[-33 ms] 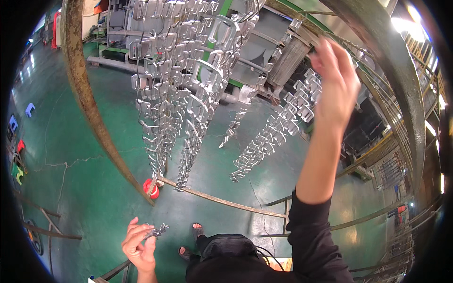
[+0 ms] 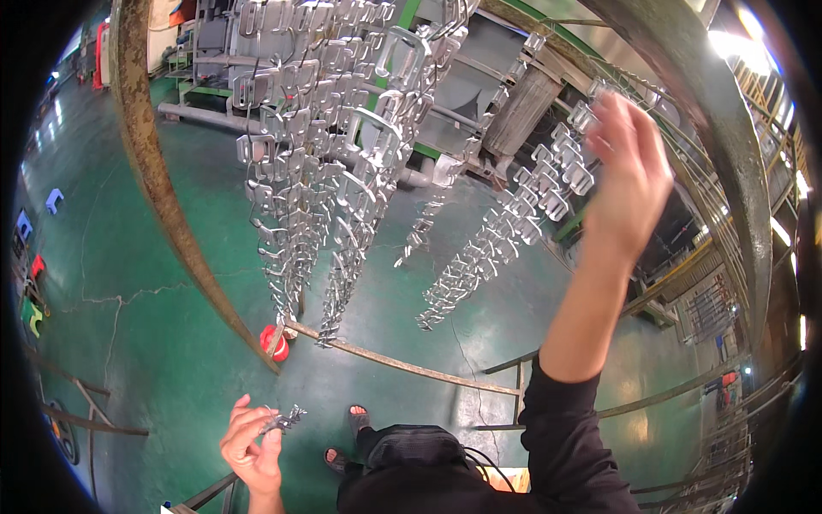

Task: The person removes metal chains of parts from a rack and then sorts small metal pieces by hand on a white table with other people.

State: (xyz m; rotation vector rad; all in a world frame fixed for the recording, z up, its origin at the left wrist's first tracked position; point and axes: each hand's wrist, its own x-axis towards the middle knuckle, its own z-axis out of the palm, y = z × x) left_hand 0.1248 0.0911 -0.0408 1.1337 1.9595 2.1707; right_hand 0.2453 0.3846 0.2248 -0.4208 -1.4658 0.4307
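Note:
My left hand (image 2: 253,445), low at the left, pinches a small bunch of bent metal wire hooks (image 2: 284,419) between thumb and fingers. My right hand (image 2: 632,171) is raised at the upper right, its fingers blurred by motion and partly curled. Whether anything is in it cannot be made out. Beside it hangs a strand of silver metal frames (image 2: 501,240), open in the middle and linked one below another. More strands of such frames (image 2: 295,171) hang in the centre and to the left, apart from both hands.
A rusty curved metal bar (image 2: 163,197) runs down the left, and another bar (image 2: 402,367) crosses below the strands. A red round object (image 2: 274,343) lies by their corner on the green floor (image 2: 171,343). Grey machinery (image 2: 522,111) stands behind the strands.
My right hand has moved a little to the right and down, uncovering more of the frames at the top of the right strand. My left hand stays in place with the hooks.

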